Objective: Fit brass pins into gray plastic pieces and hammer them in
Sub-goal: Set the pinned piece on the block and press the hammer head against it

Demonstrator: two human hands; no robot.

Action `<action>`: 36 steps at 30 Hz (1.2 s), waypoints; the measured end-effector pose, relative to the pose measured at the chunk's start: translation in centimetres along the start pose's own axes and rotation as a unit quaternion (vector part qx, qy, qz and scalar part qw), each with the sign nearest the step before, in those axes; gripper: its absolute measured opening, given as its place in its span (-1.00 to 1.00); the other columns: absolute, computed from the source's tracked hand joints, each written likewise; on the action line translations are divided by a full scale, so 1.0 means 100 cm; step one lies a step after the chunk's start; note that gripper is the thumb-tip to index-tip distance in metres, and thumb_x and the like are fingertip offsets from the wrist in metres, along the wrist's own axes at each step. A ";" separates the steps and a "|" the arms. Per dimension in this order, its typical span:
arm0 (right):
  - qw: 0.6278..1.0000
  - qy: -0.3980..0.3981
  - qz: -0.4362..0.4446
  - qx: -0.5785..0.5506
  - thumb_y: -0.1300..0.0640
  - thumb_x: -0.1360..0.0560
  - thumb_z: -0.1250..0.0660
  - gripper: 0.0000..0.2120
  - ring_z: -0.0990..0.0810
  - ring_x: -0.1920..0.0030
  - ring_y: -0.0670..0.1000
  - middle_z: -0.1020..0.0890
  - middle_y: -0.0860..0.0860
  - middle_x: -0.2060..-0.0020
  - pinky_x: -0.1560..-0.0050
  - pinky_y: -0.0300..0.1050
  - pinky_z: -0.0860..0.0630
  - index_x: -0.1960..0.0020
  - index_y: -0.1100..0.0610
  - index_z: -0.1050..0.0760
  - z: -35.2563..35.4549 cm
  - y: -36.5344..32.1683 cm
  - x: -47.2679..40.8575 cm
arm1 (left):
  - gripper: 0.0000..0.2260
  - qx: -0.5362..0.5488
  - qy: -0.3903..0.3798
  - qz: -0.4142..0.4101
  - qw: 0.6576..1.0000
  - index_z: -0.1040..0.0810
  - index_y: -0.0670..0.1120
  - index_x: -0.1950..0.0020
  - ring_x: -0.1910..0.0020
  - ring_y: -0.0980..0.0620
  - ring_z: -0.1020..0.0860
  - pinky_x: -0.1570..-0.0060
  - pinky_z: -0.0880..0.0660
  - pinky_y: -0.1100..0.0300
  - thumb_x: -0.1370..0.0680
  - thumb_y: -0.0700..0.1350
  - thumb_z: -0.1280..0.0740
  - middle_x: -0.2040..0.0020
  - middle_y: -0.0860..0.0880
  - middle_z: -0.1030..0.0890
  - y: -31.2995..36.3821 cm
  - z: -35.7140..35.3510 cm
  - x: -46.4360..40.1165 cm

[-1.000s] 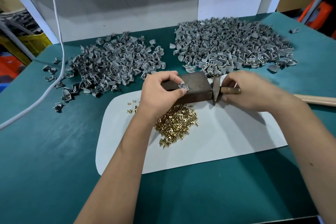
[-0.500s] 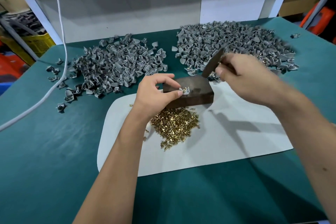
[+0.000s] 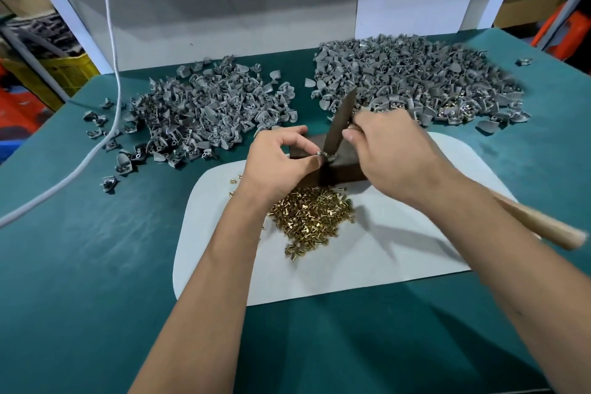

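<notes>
The gray plastic piece sat on the top edge of the dark metal block, pinched between the thumb and forefinger of the left hand, whose other fingers were curled above it. The right hand was clenched round the hammer close to its head, the head's lower end resting on the piece and its upper end tilted away toward the right-hand pile of gray pieces. The wooden handle ran out behind the right wrist. Loose brass pins lay heaped on the white mat just in front of the block, under the left wrist.
</notes>
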State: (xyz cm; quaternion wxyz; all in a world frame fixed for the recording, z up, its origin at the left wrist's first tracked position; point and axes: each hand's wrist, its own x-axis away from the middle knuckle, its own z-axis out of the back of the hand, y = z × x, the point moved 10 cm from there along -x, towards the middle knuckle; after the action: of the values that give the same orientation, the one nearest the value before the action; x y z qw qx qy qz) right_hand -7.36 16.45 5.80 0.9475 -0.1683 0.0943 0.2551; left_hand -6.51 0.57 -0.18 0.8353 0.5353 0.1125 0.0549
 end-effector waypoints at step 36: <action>0.999 0.012 0.013 0.047 -0.02 -0.71 -0.12 -0.75 -0.63 0.09 0.29 -0.65 0.18 0.10 0.10 0.09 -0.53 -0.11 0.11 -0.49 0.003 -0.017 0.003 | -0.82 -0.006 0.006 -0.005 1.000 -0.72 0.05 0.24 -0.28 0.17 -0.55 -0.10 -0.28 0.46 -0.38 -0.22 -0.61 -0.28 -0.05 -0.64 0.000 0.003 -0.001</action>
State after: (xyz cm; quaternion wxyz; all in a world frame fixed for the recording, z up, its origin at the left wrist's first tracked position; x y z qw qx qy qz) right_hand -6.22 15.29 6.46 0.9498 -0.1252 0.1202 0.2602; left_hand -6.51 0.34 -0.03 0.8380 0.5297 0.1193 0.0547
